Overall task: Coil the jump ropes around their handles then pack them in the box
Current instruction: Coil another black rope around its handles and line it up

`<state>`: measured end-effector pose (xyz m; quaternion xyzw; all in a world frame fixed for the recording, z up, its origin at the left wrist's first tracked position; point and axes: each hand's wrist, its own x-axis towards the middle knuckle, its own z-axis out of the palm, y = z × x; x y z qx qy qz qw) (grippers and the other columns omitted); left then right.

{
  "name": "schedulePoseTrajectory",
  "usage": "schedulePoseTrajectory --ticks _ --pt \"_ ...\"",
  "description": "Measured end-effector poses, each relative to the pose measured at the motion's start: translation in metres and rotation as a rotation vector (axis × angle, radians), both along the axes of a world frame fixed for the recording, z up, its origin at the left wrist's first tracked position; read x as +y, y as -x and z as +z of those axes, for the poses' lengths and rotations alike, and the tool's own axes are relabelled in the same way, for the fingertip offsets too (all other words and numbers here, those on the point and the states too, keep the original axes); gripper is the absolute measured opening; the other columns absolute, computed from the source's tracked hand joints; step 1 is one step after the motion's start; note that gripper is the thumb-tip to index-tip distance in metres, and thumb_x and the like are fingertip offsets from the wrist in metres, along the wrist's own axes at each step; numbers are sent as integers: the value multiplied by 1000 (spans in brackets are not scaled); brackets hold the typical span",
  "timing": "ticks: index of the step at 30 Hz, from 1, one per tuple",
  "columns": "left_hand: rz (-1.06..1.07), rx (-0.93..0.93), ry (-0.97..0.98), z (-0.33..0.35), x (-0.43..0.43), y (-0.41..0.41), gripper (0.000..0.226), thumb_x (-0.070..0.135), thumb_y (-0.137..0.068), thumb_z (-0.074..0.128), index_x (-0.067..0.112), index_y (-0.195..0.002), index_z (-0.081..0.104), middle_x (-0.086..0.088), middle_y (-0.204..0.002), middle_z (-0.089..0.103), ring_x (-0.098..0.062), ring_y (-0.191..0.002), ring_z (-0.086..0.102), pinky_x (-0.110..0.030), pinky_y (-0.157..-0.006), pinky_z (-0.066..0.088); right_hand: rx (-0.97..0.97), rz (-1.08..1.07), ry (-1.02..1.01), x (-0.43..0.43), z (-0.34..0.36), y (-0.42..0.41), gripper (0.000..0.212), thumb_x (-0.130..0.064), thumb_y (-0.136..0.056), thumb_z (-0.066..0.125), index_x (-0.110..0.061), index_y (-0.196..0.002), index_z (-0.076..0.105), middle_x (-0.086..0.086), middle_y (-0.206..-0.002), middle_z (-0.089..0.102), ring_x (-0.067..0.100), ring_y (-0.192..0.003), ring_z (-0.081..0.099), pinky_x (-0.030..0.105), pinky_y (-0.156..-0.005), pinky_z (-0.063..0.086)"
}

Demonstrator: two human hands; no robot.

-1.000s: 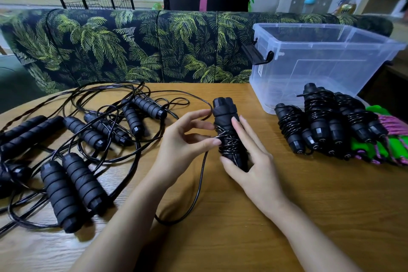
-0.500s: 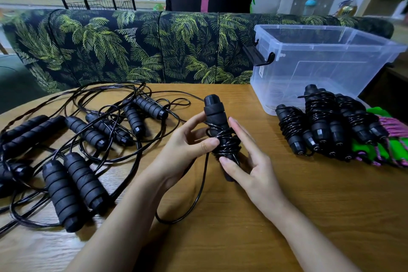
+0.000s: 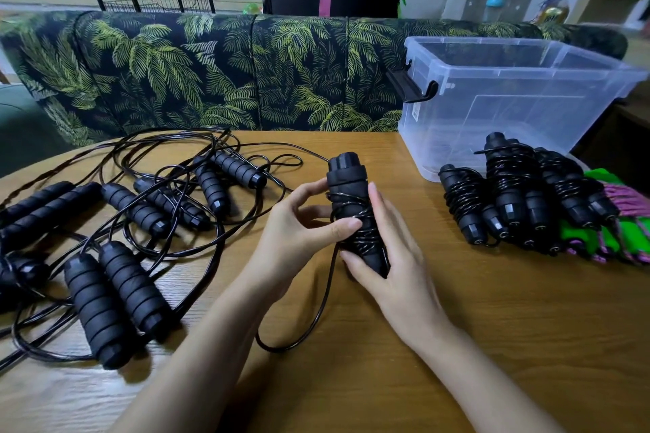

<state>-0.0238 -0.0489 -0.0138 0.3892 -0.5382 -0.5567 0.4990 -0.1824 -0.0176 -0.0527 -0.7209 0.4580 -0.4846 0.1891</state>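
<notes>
- Head view: at mid-desk (image 3: pixel 492 334), the right grip (image 3: pixel 397 271) closes thumb and fingers round a pair of black handles (image 3: pixel 347 176), held nearly upright and partly bound.
- Left grip (image 3: pixel 299 232), fingers curled, pinches the black cord (image 3: pixel 318 309) against the turns; a slack loop trails toward the near edge.
- Done well, each turn is likely best pulled snug and laid beside the last, the right thumb pinning it so nothing springs loose.
- Slack should feed clear of the uncoiled ropes (image 3: pixel 140 211) at left, a probable snag.
- Finished bundles (image 3: pixel 506 193) lie at right, just beside the clear box (image 3: pixel 457 123), not yet packed.
</notes>
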Motion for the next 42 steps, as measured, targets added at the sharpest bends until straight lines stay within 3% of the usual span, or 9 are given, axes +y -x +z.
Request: schedulePoseTrajectory --ticks 9,16,21,24,27,31,35,39,42 --pt "-78 -136 90 -4 3 5 81 20 -67 80 25 -140 46 1 -104 74 -13 -99 71 -28 -83 57 237 -118 103 -4 -1 7 79 -22 -90 68 -34 -154 24 -16 -162 20 9 -142 35 24 -108 36" --pt "223 -667 504 -9 5 7 86 71 -66 69 21 -135 58 8 -123 67 -4 -109 63 -23 -95 48 653 -512 223 -13 9 27 82 -19 -77 83 -14 -148 42 3 -154 41 31 -121 57 30 -46 53" --pt "345 -1277 876 -21 7 20 88 69 -64 72 12 -131 62 3 -116 71 -19 -102 68 -40 -86 52 657 -555 220 -15 7 28 83 -22 -76 83 -13 -148 41 4 -152 44 30 -117 59 31 -46 54" --pt "306 -1315 909 -32 1 18 76 25 -66 86 5 -134 58 -2 -116 70 -24 -98 69 -45 -88 53 575 -512 193 -14 7 25 82 -26 -79 80 -15 -149 39 2 -153 42 28 -116 60 33 -53 56" --pt "332 -1354 948 -34 -5 13 67 10 -77 70 1 -139 50 -3 -117 69 -23 -101 68 -49 -95 50 412 -434 106 -14 4 25 79 -30 -86 74 -22 -152 33 -12 -156 31 15 -130 49 27 -86 51" --pt "177 -1181 719 -20 -9 5 50 32 -102 41 8 -146 43 -3 -127 66 -19 -119 60 -41 -115 28 95 -278 -39 -13 9 25 78 -25 -86 74 -29 -151 31 -22 -152 26 -27 -129 22 -7 -95 18" --pt "73 -744 406 -13 -9 -1 47 28 -103 46 11 -147 42 -4 -133 62 -15 -125 57 -27 -110 35 -134 -149 -107 -7 12 20 76 -18 -85 74 -37 -147 34 -20 -153 34 -19 -135 27 0 -103 23" --pt "-12 -461 175 -8 -8 -4 53 23 -98 52 14 -148 38 8 -124 66 20 -105 55 -7 -92 43 -300 -34 -135 -2 15 14 73 -11 -85 73 -41 -142 39 -13 -150 43 -4 -138 37 21 -113 33" --pt "-102 -277 74 -7 -6 -4 57 28 -93 54 21 -147 38 21 -117 66 9 -113 58 -9 -90 45 -365 28 -153 0 16 13 68 -15 -85 72 -41 -140 41 -10 -147 50 2 -135 44 29 -112 37"
